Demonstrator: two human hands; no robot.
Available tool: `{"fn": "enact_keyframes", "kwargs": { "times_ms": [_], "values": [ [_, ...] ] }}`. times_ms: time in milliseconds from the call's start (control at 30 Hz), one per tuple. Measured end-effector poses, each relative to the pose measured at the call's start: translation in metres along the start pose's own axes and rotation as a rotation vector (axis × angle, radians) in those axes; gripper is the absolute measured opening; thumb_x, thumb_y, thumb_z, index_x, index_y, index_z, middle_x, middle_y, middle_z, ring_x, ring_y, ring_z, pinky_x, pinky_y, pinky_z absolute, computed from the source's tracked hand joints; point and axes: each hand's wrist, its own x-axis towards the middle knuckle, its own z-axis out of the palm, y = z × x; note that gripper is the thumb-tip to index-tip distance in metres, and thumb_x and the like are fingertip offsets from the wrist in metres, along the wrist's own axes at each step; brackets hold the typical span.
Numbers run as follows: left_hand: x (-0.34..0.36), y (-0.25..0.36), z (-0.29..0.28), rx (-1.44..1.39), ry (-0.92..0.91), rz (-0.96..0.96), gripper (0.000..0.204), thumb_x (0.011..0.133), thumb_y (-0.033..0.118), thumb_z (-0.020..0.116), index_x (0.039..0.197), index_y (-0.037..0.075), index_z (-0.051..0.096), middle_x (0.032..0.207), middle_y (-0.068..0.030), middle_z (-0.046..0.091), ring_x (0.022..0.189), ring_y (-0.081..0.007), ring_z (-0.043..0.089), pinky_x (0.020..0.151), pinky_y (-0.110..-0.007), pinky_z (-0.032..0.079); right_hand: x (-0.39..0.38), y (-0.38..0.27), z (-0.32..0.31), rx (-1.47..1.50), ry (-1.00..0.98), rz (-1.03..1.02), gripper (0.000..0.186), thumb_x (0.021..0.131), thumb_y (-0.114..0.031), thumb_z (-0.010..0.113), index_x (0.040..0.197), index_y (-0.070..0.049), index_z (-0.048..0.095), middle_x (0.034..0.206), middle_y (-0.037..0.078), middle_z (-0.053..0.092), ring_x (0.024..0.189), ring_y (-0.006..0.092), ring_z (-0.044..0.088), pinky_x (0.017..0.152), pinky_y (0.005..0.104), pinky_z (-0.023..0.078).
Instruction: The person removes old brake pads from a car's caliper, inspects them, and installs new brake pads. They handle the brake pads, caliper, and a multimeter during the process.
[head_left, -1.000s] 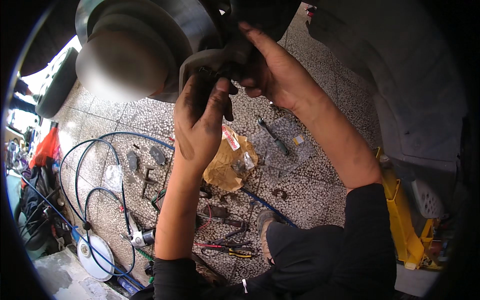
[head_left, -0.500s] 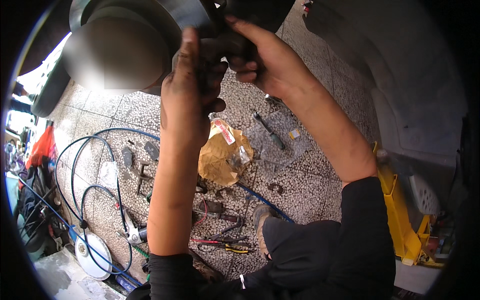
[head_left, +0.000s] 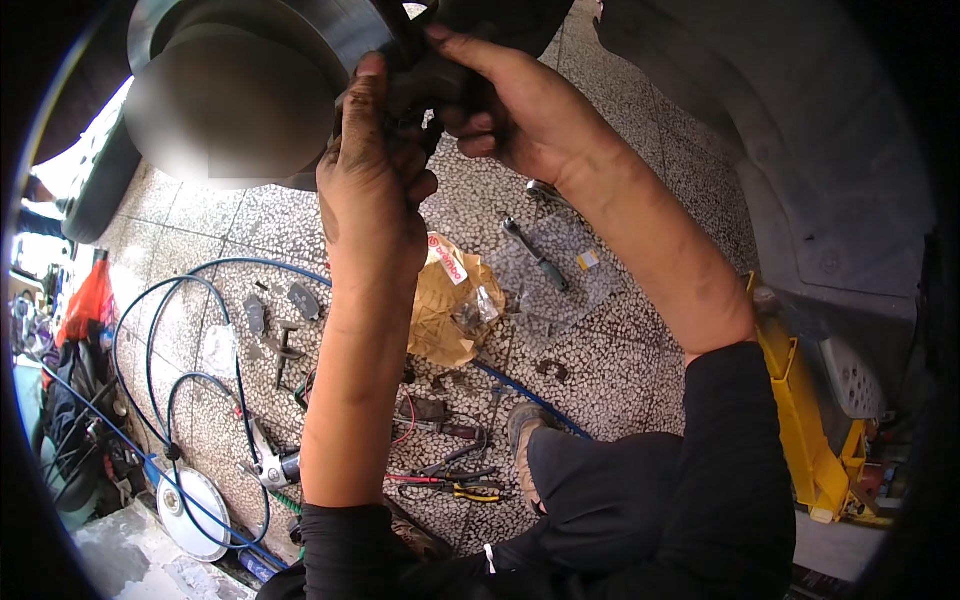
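Observation:
Both of my arms reach up to a brake disc [head_left: 350, 25] with a bright metal rim, at the upper left. At its right edge sits a dark brake caliper [head_left: 435, 82]. My left hand [head_left: 372, 165] is closed on the caliper's near left side, thumb pointing up beside the disc. On the other side, my right hand [head_left: 505, 105] wraps round the caliper with its fingers curled and thumb over the top. Shadow and my fingers hide much of the caliper's shape. The disc's middle is blurred.
On the speckled floor lie old brake pads [head_left: 302, 300], a torn brown paper bag [head_left: 440, 330], a ratchet [head_left: 540, 262] on clear plastic, and pliers [head_left: 475, 490]. A blue hose [head_left: 125, 330] loops at left. A yellow jack [head_left: 800, 430] stands at right, under a grey body panel [head_left: 800, 170].
My right hand has shifted slightly left, with its grip kept. The left hand stays closed at the caliper, and the view has shifted a little.

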Motion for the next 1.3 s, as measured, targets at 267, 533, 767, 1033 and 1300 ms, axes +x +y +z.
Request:
{"fn": "enact_keyframes", "kwargs": {
  "times_ms": [267, 533, 767, 1033, 1300],
  "values": [
    [-0.001, -0.002, 0.001, 0.006, 0.002, 0.014, 0.03, 0.097, 0.04, 0.054, 0.116, 0.017, 0.058, 0.069, 0.005, 0.044, 0.053, -0.0017, 0.033, 0.045, -0.017, 0.023, -0.013, 0.002, 0.006, -0.026, 0.062, 0.054, 0.027, 0.094, -0.04, 0.056, 0.096, -0.013, 0.06, 0.077, -0.003, 0.059, 0.051, 0.0039, 0.04, 0.043, 0.018, 0.029],
    [0.003, -0.001, 0.0, 0.009, -0.049, -0.017, 0.036, 0.097, 0.043, 0.053, 0.1, 0.008, 0.058, 0.063, 0.0041, 0.042, 0.05, -0.0027, 0.03, 0.043, -0.018, 0.023, -0.01, 0.005, 0.007, 0.095, 0.028, -0.028, 0.021, 0.094, -0.032, 0.059, 0.096, -0.011, 0.06, 0.077, -0.002, 0.059, 0.053, 0.0039, 0.042, 0.043, 0.018, 0.03],
    [0.001, 0.001, 0.0, 0.096, -0.011, -0.006, 0.038, 0.097, 0.046, 0.05, 0.101, 0.009, 0.059, 0.064, 0.0047, 0.043, 0.052, -0.0031, 0.033, 0.044, -0.018, 0.023, -0.009, 0.009, 0.007, 0.138, 0.065, -0.002, 0.023, 0.092, -0.033, 0.061, 0.092, -0.01, 0.062, 0.073, -0.001, 0.06, 0.054, 0.006, 0.047, 0.044, 0.0202, 0.033],
    [-0.012, 0.008, -0.013, 0.433, -0.017, 0.021, 0.048, 0.097, 0.056, 0.041, 0.101, 0.012, 0.059, 0.072, 0.0044, 0.053, 0.061, -0.0059, 0.048, 0.05, -0.022, 0.03, -0.026, 0.005, 0.012, -0.005, 0.113, 0.076, 0.028, 0.093, -0.038, 0.06, 0.101, -0.011, 0.061, 0.082, -0.001, 0.063, 0.059, 0.0065, 0.051, 0.045, 0.019, 0.037],
    [-0.027, 0.009, -0.027, 0.554, 0.01, 0.104, 0.039, 0.098, 0.033, 0.05, 0.119, 0.001, 0.058, 0.08, -0.0016, 0.059, 0.061, -0.0073, 0.047, 0.053, -0.021, 0.034, -0.024, 0.006, 0.012, -0.018, 0.107, 0.048, 0.028, 0.095, -0.037, 0.056, 0.102, -0.01, 0.061, 0.081, 0.001, 0.064, 0.06, 0.0089, 0.053, 0.049, 0.0213, 0.04]
  ]
}}
